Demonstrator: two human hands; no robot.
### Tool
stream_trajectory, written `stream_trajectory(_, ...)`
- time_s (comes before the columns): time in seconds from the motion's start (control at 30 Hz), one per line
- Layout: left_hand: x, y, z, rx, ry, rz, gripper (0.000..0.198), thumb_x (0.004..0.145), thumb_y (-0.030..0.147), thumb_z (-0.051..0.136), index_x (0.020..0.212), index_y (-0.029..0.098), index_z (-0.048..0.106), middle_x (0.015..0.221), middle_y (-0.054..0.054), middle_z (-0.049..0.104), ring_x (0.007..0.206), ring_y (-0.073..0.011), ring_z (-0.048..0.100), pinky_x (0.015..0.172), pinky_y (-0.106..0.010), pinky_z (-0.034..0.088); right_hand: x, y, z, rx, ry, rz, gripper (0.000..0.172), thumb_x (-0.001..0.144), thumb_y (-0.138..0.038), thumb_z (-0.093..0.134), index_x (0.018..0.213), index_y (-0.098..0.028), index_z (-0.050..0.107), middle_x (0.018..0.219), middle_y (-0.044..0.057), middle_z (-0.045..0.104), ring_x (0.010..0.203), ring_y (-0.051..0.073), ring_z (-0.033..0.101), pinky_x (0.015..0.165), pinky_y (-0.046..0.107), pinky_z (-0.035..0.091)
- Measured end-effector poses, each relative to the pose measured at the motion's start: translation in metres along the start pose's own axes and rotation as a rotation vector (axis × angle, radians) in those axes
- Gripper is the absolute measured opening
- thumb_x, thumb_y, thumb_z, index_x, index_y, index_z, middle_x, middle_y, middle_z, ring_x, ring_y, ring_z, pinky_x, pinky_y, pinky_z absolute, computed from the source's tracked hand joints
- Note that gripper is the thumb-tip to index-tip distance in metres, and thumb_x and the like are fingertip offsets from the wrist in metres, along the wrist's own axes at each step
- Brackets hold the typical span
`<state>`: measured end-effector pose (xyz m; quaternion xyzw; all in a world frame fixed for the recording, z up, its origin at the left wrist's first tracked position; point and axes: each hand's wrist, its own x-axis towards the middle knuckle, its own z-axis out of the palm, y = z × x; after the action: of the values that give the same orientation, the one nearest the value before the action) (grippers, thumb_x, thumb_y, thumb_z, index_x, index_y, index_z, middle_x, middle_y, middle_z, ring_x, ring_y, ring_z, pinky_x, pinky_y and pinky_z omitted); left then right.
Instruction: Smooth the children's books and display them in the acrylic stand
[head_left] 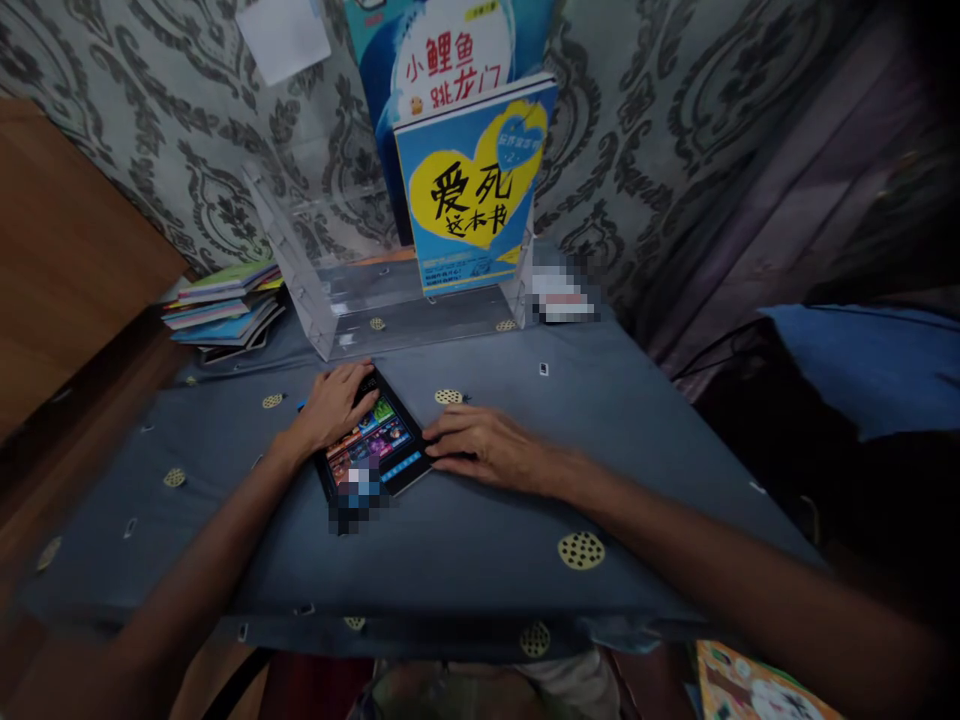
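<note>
A black-covered book [401, 447] with small bright pictures lies at an angle on the cloth-covered table, one part of it pixelated. My left hand [339, 402] rests flat across its upper left part, fingers stretched out, hiding some of the cover. At the book's right edge is my right hand [480, 447], its fingertips and thumb closed on the edge near the corner. Behind them, a blue book with a yellow heart [472, 190] stands upright in a clear plastic stand [300, 265].
Behind the blue book stands a larger teal book [450, 50]. A stack of thin books [225, 310] sits at the back left, and a pixelated white item [562, 295] at the back right. Patterned curtain [300, 150] hangs behind. An orange book [757, 685] shows below the table's front edge.
</note>
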<state>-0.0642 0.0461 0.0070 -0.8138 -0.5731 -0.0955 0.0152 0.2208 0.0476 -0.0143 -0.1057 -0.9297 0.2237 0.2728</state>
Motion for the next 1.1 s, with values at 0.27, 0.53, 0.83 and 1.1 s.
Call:
stream_trajectory(0.27,-0.005,0.009,0.005,0.031,0.005,-0.02,0.044,0.101,0.035,0.039,0.138,0.015,0.052,0.149,-0.016,0.053,0.146,-0.0296,0.038,0.116,-0.055,0.032,0.004,0.001,-0.002,0.064,-0.015,0.047,0.015,0.095,-0.023,0.064,0.1,-0.019,0.077,0.108,0.008,0.076,0.101,0.018,0.069,0.103,0.041,0.048)
stream_trajectory(0.53,-0.044,0.055,-0.003,-0.129,0.007,0.144,0.042,0.1,0.035,0.046,0.138,0.018,0.055,0.146,-0.014,0.056,0.138,-0.0271,0.05,0.114,-0.053,0.04,0.004,0.003,-0.002,0.134,-0.027,0.091,0.015,0.094,-0.02,0.063,0.099,-0.019,0.077,0.108,0.008,0.076,0.103,0.019,0.067,0.094,0.038,0.052)
stream_trajectory(0.83,-0.064,0.098,-0.01,-0.027,0.04,0.177,0.041,0.092,0.041,0.062,0.124,0.016,0.063,0.131,-0.016,0.065,0.12,-0.0315,0.063,0.101,-0.05,0.053,0.007,0.009,-0.009,0.381,0.042,0.25,0.016,0.088,-0.018,0.063,0.094,-0.018,0.078,0.097,0.005,0.078,0.093,0.017,0.071,0.089,0.034,0.054)
stream_trajectory(1.1,-0.063,0.107,-0.005,0.111,0.145,0.216,0.026,0.095,0.031,0.057,0.11,0.014,0.069,0.115,-0.014,0.073,0.104,-0.0293,0.069,0.087,-0.044,0.059,0.006,0.006,-0.011,0.394,0.08,0.307,0.017,0.087,-0.016,0.062,0.092,-0.018,0.078,0.09,0.004,0.078,0.087,0.016,0.07,0.084,0.031,0.053)
